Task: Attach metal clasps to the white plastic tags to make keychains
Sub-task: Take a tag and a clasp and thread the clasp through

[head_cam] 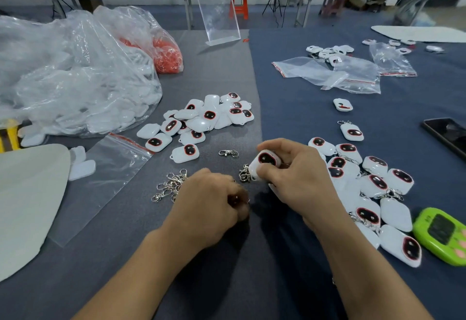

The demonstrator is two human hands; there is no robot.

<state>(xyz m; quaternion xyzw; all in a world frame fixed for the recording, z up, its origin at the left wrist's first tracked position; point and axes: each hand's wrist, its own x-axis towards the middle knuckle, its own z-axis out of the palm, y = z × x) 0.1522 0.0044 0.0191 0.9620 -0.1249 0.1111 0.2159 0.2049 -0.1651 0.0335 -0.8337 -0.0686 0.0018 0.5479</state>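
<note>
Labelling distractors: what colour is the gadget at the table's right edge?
The gadget is bright green with a dark screen; it shows in the head view.

glossy white plastic tags (199,120); shiny metal clasps (171,184); matt grey cloth table (227,256); clear crinkled plastic bags (75,72).

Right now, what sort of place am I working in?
Probably a small assembly or packing workshop: a cloth-covered table with heaps of white tags, loose metal clasps, and big plastic bags of parts.
</note>
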